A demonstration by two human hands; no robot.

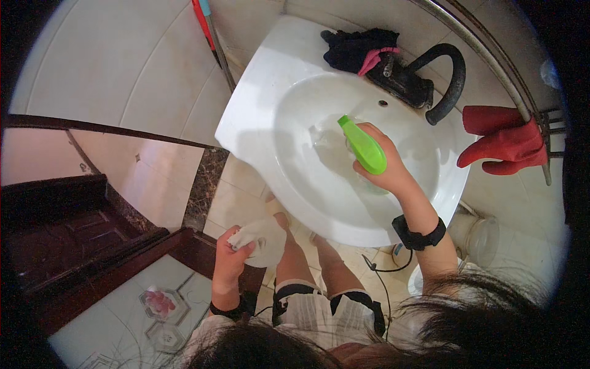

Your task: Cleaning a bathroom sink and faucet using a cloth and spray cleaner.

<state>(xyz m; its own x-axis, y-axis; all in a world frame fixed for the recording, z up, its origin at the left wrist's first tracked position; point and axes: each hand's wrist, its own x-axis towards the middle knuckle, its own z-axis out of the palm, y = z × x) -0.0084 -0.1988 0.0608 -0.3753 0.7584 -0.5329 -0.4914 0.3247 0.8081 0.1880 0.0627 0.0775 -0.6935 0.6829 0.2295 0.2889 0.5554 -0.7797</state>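
Observation:
My right hand (385, 152) is over the basin of the white ceramic sink (299, 184), gripping a spray bottle by its bright green top (366, 147). The green nozzle end points towards the back left of the basin. Most of the bottle's body is hidden below the top and my hand. Lower left, outside the sink's front edge, my left hand (233, 256) pinches a white paper roll (267, 242), with the thumb on top. A small translucent patch (318, 133) shows in the basin left of the bottle; what it is I cannot tell.
A black curved faucet (449, 69) rises at the sink's back right, beside a dark cloth (352, 48) with pink trim. Red rubber gloves (504, 140) hang from a metal rail (498, 55) on the right. A glass-panelled door (184, 276) stands at lower left. Thin cables hang near my legs.

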